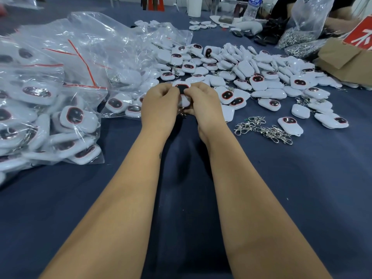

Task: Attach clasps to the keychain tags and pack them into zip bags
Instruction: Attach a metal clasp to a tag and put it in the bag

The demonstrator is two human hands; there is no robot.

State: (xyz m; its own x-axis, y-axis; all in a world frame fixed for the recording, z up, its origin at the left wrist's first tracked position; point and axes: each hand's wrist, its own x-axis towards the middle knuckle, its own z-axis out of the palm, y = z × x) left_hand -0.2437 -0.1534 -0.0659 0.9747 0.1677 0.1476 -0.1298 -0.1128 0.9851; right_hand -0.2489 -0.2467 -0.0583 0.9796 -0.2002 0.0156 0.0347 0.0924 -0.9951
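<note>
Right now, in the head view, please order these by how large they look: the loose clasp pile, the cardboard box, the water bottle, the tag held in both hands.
1. cardboard box, though the frame cuts it off
2. loose clasp pile
3. water bottle, far away and cropped, so unsure
4. tag, mostly covered by the left hand and right hand

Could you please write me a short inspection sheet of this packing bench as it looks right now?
Surface: dark blue cloth table.
Job's things: loose pile of white keychain tags; small heap of metal clasps; filled zip bags at left.
Clutter: cardboard box, bag of clasps, water bottle at far right.
Hands: left hand and right hand both grip one tag, a clasp hanging below.
Cables: nothing seen.
Surroundings: another person's arm at far right.
</note>
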